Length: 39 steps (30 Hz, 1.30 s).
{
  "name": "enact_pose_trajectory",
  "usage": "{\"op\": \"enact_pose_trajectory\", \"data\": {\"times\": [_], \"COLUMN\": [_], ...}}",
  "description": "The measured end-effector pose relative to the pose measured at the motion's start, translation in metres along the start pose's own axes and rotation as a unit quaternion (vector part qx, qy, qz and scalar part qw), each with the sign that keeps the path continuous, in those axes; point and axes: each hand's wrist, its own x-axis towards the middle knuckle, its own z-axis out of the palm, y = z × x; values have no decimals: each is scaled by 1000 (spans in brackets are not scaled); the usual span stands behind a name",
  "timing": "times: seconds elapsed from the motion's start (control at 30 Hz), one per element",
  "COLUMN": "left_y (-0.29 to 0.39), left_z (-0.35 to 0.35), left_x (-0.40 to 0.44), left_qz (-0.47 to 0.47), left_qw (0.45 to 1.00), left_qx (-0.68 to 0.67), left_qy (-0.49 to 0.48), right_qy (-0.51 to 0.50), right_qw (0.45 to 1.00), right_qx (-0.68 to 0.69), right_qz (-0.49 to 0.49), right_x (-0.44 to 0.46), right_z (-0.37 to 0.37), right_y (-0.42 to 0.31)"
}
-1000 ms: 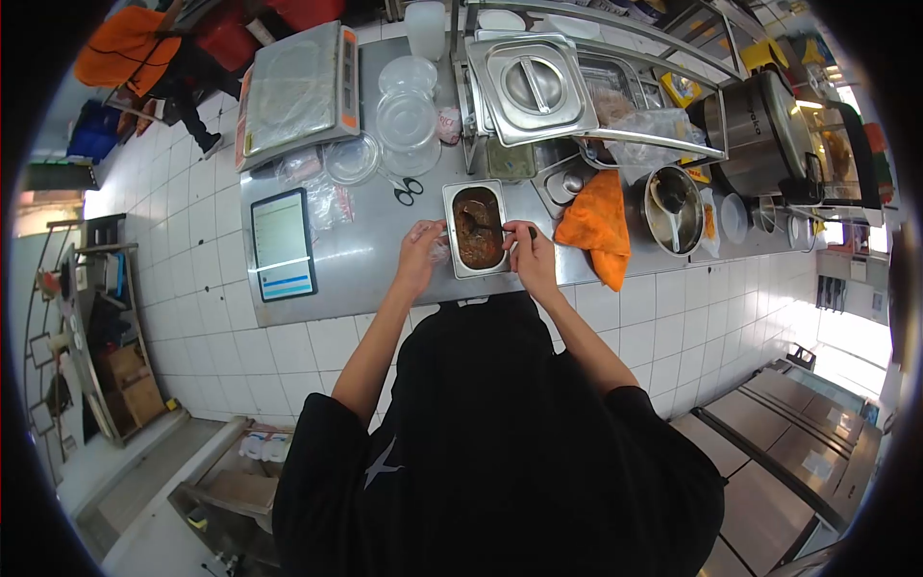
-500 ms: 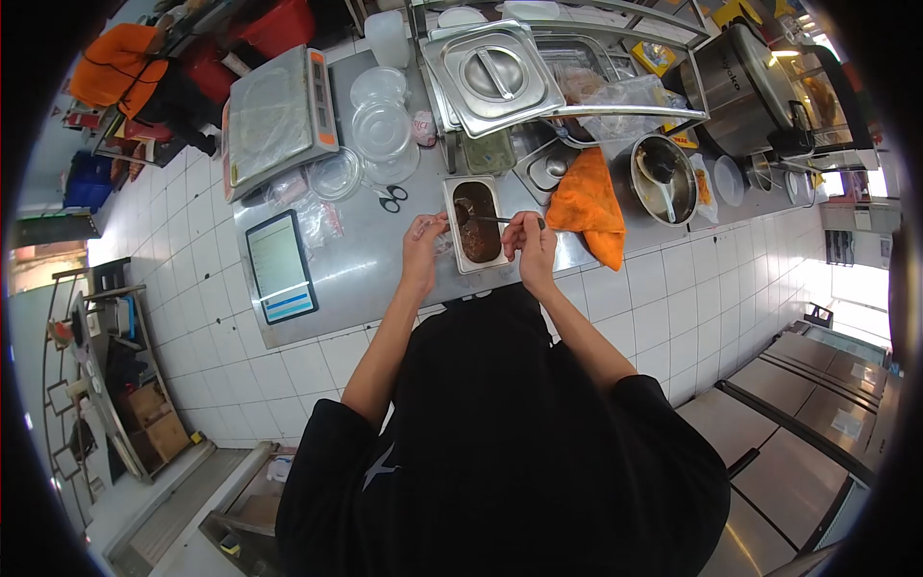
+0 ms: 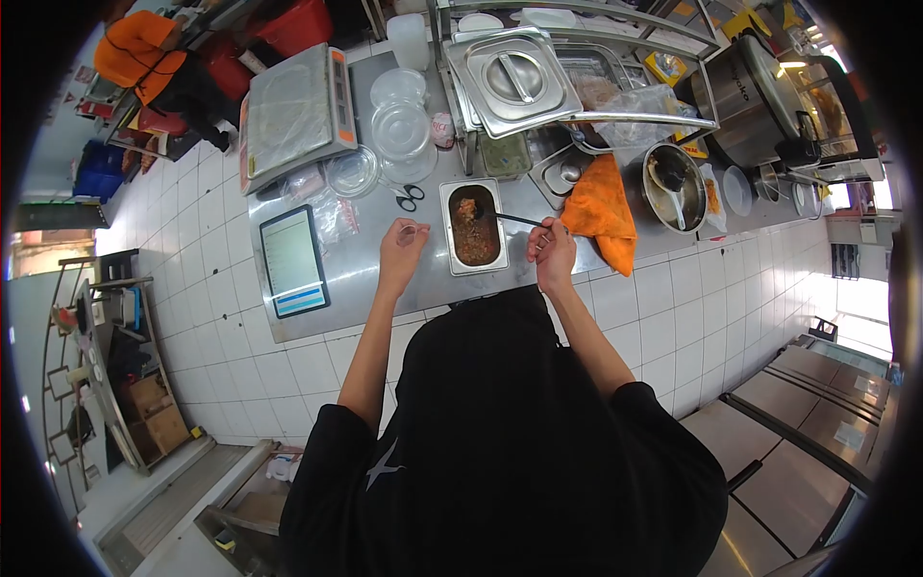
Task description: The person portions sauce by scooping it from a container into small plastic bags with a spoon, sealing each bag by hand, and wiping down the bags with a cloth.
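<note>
A steel food pan (image 3: 476, 265) of chunky brown-red sauce (image 3: 475, 243) stands on the counter in front of me. To its right, my right hand (image 3: 553, 255) is closed around the dark handle of a spoon (image 3: 517, 219). The spoon's head is over the far part of the pan, with a reddish lump of sauce at it. Left of the pan and apart from it, my left hand (image 3: 398, 256) pinches a small clear plastic cup (image 3: 411, 231), partly hidden by the fingers.
On the left lie a tablet (image 3: 293, 260), scissors (image 3: 411, 198), clear lids (image 3: 401, 131) and a scale (image 3: 293, 120). An orange cloth (image 3: 601, 212) and a pot (image 3: 675, 207) are to the right. A lidded steel pan (image 3: 514, 82) stands behind. A person in orange (image 3: 139, 53) is far left.
My left hand has drawn back left from the pan with the cup. My right hand has shifted slightly right and down, and a lump of sauce now shows at the spoon's head.
</note>
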Motion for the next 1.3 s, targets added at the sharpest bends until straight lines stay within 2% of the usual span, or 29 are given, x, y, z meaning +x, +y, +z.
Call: {"op": "enact_pose_trajectory", "data": {"times": [0.03,0.13,0.23,0.33,0.43,0.73,0.83,1.07,1.3], "left_y": [-3,33,44,49,67,100,100,109,105], "left_z": [-4,-3,11,30,45,69,76,68,66], "left_x": [-1,-15,-17,-9,-6,-10,-10,-17,-16], "left_qz": [54,94,146,251,283,197,228,238,269], "left_qw": [996,981,976,954,946,979,972,969,958], "left_qx": [69,166,162,161,155,44,-48,61,91], "left_qy": [12,18,21,22,8,-29,-35,-20,-31], "right_qy": [-1,-4,-16,-41,-76,-133,-152,-191,-257], "right_qw": [1000,1000,999,996,992,973,962,923,818], "right_qx": [9,21,34,37,32,-37,-69,-178,-362], "right_qz": [-1,-13,-35,-66,-98,-184,-214,-284,-366], "right_x": [-1,-14,-26,-41,-56,-84,-86,-91,-101], "right_z": [-2,9,25,41,57,74,73,72,78], "right_y": [-3,-26,-53,-78,-96,-105,-104,-110,-134]}}
